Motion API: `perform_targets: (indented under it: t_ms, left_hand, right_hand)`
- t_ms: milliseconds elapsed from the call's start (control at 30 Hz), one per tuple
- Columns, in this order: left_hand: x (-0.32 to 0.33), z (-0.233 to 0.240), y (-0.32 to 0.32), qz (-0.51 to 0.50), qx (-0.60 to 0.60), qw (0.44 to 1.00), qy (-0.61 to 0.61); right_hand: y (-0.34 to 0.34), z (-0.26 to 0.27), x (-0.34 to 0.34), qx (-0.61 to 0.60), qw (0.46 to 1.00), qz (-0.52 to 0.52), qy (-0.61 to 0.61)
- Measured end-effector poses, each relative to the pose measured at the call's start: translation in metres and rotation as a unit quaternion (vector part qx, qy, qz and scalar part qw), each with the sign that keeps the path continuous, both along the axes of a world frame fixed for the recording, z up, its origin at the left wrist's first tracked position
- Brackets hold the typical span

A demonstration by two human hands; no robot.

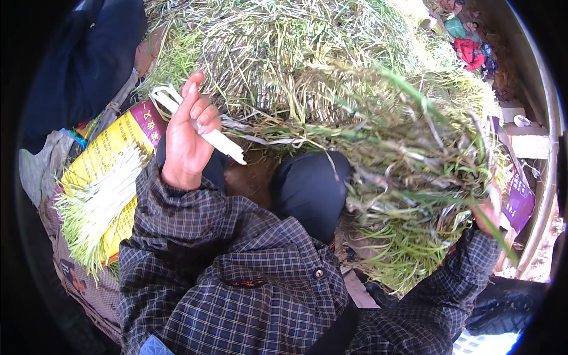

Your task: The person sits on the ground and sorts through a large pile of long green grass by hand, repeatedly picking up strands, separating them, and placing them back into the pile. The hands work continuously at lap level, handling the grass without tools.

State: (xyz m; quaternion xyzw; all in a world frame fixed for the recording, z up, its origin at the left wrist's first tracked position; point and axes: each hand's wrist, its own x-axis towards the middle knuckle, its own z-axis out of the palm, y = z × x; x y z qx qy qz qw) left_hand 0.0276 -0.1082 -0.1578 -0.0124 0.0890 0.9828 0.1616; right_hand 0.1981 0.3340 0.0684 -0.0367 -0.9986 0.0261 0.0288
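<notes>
My left hand (191, 133) is raised at left of centre, its fingers curled round a flat white strip (224, 144) whose upper end loops back towards a green heap. My right hand (488, 211) is at the far right, partly hidden by blurred leaves, and grips a tangled bunch of green and brown stalks (417, 168). A large heap of green, pale-stemmed plants (275, 66) spreads before me. To the left of my sleeve, a bundle of white-stemmed shoots (104, 195) lies on a yellow and purple printed sack (106, 153).
Another person's dark-clothed leg (84, 66) is at the upper left. My bent knee (310, 191) rises below the heap. A purple printed sack (519, 199) and a curved pale pole (543, 191) stand at the right. Red cloth (468, 53) lies at the upper right.
</notes>
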Motion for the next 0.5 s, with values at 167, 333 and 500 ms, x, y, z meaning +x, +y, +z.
perform_targets:
  t_ms: [167, 333, 500]
  left_hand:
    - [-0.016, 0.008, 0.024, -0.022, -0.094, 0.994, -0.043]
    - [-0.044, -0.015, 0.108, -0.147, -0.145, 0.977, -0.055]
    - [-0.095, -0.065, 0.196, -0.295, -0.368, 0.879, -0.066]
  right_hand:
    - [0.011, -0.031, -0.031, 0.099, 0.993, 0.017, -0.063]
    - [-0.012, -0.027, -0.052, 0.039, 0.996, -0.012, -0.081]
    - [-0.017, -0.016, -0.051, -0.007, 0.994, -0.069, -0.088]
